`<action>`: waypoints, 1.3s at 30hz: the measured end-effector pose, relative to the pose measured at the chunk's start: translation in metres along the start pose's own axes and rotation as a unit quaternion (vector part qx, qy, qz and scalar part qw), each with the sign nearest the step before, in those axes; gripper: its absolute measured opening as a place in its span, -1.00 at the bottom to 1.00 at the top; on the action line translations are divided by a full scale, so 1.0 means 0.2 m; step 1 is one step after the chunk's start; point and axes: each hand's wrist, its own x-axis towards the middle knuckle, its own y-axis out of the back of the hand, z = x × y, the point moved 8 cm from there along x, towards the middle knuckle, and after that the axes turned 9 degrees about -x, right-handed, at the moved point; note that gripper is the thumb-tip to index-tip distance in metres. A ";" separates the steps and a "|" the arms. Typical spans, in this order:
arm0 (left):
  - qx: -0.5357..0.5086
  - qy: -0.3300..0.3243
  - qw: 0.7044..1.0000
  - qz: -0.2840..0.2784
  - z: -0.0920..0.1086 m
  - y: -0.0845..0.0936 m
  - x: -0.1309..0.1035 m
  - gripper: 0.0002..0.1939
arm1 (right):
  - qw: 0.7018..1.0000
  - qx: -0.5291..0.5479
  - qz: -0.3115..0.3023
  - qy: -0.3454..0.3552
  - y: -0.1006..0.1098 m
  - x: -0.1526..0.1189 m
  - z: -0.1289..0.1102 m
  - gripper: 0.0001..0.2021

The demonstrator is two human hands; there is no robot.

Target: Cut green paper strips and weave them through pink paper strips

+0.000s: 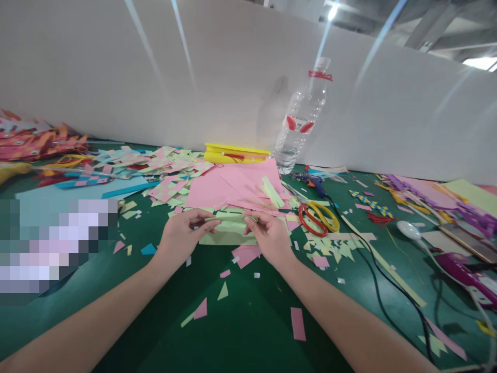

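My left hand (pixel 190 228) and my right hand (pixel 267 230) pinch the two ends of a light green paper strip (pixel 231 220), which looks folded along its length. Just under it lies a larger light green paper (pixel 229 239), partly covered by my fingers. Beyond my hands, pink paper sheets (pixel 233 181) are spread flat with green pieces on them. To the right of my right hand rest scissors (pixel 318 217) with one red and one yellow handle loop. A pink scrap (pixel 247 256) sits just below the held strip.
A tilted-looking water bottle (pixel 301 122) stands by the grey partition, near a blue glue gun (pixel 312 182). Woven pink and green paper strips (pixel 174 168) pile up at left. A black cord (pixel 380 264) and a purple glue gun (pixel 462 274) occupy the right. Scraps litter the green table (pixel 217 342).
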 end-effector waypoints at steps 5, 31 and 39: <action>-0.016 0.003 1.000 0.005 -0.02 0.00 0.00 -0.67 | 1.000 -0.006 -0.015 0.005 -0.01 0.00 -0.01 -0.69; 0.009 -0.017 1.000 -0.007 0.00 0.00 0.00 -0.72 | 1.000 -0.002 -0.018 0.016 -0.01 0.00 -0.02 -0.67; 0.026 -0.021 0.999 0.017 0.02 0.02 -0.01 -0.71 | 1.000 0.006 0.000 0.016 0.00 0.00 -0.02 -0.69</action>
